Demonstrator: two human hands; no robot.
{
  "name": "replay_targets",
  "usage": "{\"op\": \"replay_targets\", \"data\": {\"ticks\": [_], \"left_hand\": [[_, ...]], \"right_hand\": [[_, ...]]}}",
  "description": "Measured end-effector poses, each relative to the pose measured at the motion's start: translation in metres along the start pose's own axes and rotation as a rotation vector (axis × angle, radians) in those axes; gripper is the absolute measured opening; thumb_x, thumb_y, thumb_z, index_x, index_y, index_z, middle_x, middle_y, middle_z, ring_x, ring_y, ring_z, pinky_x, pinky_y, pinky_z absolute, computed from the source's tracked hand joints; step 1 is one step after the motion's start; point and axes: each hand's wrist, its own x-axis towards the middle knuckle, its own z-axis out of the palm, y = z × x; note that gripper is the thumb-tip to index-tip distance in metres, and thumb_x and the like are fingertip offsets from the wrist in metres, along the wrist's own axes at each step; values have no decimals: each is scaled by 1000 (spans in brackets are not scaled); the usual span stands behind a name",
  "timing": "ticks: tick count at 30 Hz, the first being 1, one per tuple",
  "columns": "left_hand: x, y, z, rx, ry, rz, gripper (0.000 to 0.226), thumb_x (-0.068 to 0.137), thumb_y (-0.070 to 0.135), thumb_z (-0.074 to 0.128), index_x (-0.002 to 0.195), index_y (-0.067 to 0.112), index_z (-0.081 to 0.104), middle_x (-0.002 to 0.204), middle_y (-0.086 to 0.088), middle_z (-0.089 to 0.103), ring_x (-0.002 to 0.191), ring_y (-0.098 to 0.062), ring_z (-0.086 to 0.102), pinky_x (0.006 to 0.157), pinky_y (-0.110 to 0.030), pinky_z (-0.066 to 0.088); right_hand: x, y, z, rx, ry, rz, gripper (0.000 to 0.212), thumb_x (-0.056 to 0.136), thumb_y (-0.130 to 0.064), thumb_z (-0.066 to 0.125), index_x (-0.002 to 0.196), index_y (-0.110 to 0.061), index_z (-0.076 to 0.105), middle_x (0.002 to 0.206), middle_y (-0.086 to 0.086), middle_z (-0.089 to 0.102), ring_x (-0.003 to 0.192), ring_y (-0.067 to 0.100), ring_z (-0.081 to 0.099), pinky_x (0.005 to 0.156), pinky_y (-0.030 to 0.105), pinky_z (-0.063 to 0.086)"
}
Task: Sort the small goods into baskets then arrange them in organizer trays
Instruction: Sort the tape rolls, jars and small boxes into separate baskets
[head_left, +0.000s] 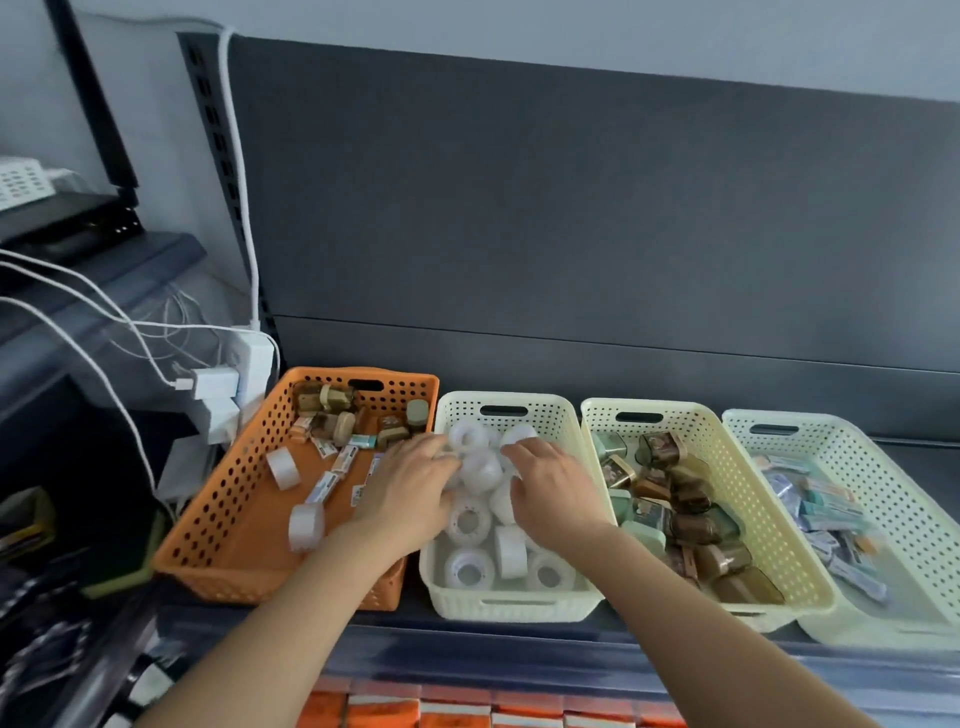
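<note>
Several white tape rolls (470, 522) fill a cream basket (519, 605) in the middle of the shelf. Both hands reach into its far end. My left hand (410, 488) has its fingertips against a roll (464, 437); its grip is blurred. My right hand (550, 488) curls its fingers around another white roll (521, 434). To the left, an orange basket (208, 519) holds two tape rolls (283, 467), small brown jars (332, 410) and little packets (324, 486). Further right, a second cream basket (727, 452) holds brown and green jars, and a pale basket (883, 478) holds flat packets.
A white power strip with chargers (234, 384) and loose cables sits left of the orange basket. A dark back panel (571, 208) rises behind the baskets. Orange and white items (467, 712) lie below the shelf's front edge. Dark equipment crowds the left side.
</note>
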Motion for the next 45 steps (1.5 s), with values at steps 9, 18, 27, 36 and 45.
{"op": "replay_targets", "data": {"ticks": [9, 18, 27, 36, 45], "left_hand": [[-22, -90, -24, 126, -1, -241, 46, 87, 5, 58, 131, 21, 56, 138, 2, 49, 127, -15, 44, 106, -30, 39], [-20, -157, -12, 333, -105, -193, 48, 89, 3, 49, 134, 21, 53, 146, -1, 40, 130, -23, 39, 112, -40, 30], [5, -179, -20, 307, -276, -94, 20, 90, 12, 56, 105, 13, 68, 115, -3, 56, 108, -23, 50, 93, -37, 45], [35, -152, -49, -82, 24, -218, 21, 87, 15, 54, 91, 35, 61, 106, 17, 55, 96, -13, 56, 82, -35, 45], [72, -49, -37, -299, 244, -108, 7, 89, 19, 63, 95, 16, 65, 111, 10, 59, 99, -15, 57, 78, -34, 48]], "right_hand": [[43, -88, 11, 104, -75, -261, 25, 90, -31, 52, 100, -15, 69, 104, 2, 63, 103, 23, 54, 82, 38, 49], [74, -166, 53, -60, -530, -139, 56, 80, -68, 52, 85, -13, 61, 87, 5, 63, 82, 22, 60, 73, 36, 54], [98, -172, 64, 230, -509, -20, 16, 81, -30, 64, 74, -17, 56, 89, 3, 60, 84, 21, 58, 71, 32, 51], [86, -140, 38, 600, -40, 79, 33, 79, -38, 70, 73, -7, 63, 76, 2, 60, 69, 13, 52, 61, 24, 42], [55, -34, -13, 383, 181, 202, 31, 85, -31, 68, 111, -16, 68, 113, -4, 63, 110, 14, 48, 89, 17, 33]]}}
